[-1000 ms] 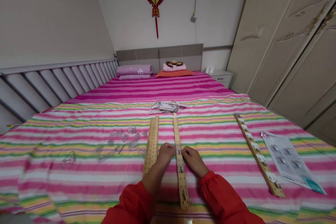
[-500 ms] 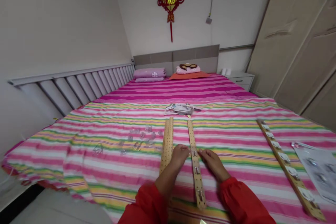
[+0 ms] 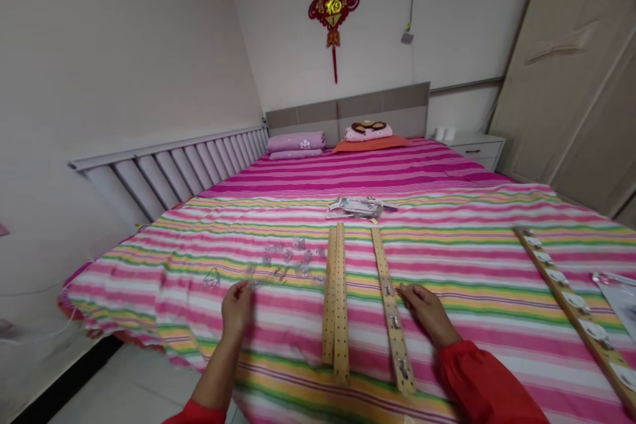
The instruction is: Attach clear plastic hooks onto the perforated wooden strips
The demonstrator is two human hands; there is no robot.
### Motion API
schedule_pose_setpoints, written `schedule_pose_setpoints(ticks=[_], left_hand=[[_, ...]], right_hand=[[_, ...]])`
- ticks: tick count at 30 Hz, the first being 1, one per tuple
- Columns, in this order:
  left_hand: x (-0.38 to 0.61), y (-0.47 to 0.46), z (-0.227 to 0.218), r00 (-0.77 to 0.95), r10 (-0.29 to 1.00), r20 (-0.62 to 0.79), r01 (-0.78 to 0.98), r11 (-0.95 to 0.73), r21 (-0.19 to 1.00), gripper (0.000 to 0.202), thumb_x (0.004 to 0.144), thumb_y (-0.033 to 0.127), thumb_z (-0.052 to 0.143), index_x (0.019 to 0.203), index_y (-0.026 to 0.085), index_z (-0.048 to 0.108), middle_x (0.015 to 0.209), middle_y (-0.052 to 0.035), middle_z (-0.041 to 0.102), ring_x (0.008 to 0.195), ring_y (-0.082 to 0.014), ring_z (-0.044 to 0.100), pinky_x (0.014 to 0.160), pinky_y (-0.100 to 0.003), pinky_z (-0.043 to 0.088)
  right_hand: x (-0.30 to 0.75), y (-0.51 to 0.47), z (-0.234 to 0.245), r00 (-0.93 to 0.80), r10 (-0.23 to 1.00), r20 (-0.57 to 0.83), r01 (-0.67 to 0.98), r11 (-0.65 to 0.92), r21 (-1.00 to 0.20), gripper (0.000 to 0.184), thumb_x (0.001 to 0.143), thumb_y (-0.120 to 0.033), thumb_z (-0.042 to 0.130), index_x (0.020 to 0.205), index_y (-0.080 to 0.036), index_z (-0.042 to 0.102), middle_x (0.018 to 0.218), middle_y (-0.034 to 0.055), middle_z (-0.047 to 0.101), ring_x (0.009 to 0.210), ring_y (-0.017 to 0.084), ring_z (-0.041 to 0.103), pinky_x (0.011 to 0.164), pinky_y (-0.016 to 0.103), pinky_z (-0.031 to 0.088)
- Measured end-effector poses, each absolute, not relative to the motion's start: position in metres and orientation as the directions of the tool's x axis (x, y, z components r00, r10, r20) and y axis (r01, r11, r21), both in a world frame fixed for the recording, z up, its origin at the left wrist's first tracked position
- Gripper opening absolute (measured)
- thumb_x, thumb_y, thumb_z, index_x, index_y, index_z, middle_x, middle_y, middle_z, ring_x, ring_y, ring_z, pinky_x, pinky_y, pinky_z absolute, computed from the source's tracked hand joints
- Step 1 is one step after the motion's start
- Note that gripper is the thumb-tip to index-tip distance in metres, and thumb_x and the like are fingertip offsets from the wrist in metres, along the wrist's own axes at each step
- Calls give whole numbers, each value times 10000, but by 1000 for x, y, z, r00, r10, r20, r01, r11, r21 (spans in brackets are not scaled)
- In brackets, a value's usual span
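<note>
A wide bed under a pink, green and yellow striped cover fills the scene. At the far right lies a long wooden strip carrying white round hooks. Near the middle, a doubled pegboard strip lies lengthways, and just right of it a single pegboard strip bears small metal hooks. A plastic bag of parts sits beyond their far ends. The right hand rests knuckles up on the cover, its fingertips at the single strip's right edge; whether it grips anything I cannot tell. The left hand, fingers bunched, reaches the near edge of scattered clear clips; its grip is unclear.
</note>
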State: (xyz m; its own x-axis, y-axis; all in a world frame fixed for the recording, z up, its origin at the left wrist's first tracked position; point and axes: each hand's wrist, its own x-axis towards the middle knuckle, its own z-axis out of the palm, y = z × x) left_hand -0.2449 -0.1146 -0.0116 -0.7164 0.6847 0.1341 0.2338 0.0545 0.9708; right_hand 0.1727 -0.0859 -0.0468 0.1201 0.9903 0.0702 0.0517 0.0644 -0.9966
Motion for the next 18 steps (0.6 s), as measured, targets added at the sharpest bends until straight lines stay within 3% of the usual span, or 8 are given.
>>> schedule_pose_setpoints(ticks=[8,13,18], left_hand=[[-255,-104,-20,-727,678,107,219,82,972,274,569,337,610,766,149,642,750,-57,668,794,-239,608,800,-375,459],[-254,-105,-19,-715,695,72,165,67,984,183,556,308,645,666,162,658,658,-27,657,770,-235,594,840,-385,442],[-248,-112,-15,-716,698,-14,11,32,999,133,580,230,678,688,154,662,654,0,656,711,-167,594,737,-292,477]], right_hand=[[172,-84,-51,141,988,66,45,61,-997,473,652,-616,631,498,-209,444,473,-63,357,467,100,294,448,251,244],[171,-86,-45,139,989,60,52,53,-997,478,644,-607,640,477,-212,429,451,-67,343,449,96,287,433,249,234],[171,-88,-42,144,989,37,57,29,-998,487,640,-634,622,477,-217,431,430,-66,346,421,93,275,407,249,209]])
